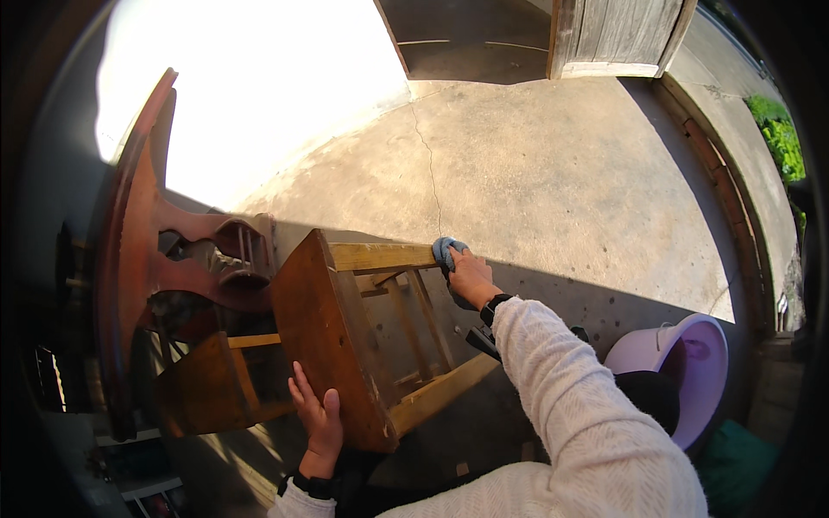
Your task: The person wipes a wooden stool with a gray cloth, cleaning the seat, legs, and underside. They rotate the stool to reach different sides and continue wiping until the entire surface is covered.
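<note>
A brown wooden stool (324,343) lies tipped on its side before me, its seat towards the left and its lighter legs pointing right. My right hand (471,277) holds a blue-grey cloth (445,254) against the end of the upper leg. My left hand (317,411) rests with fingers spread against the outer face of the seat, near its lower edge. Crossbars join the legs in the middle. Beneath my right forearm a dark object (482,343) shows in part; I cannot tell what it is.
At the left stand a reddish wooden table (129,259) with curved supports and a second wooden stool (204,382). A purple bucket (703,388) is at the right, with green fabric (738,460) below it. A cracked concrete floor (550,175) and a weathered wooden door (618,35) lie beyond.
</note>
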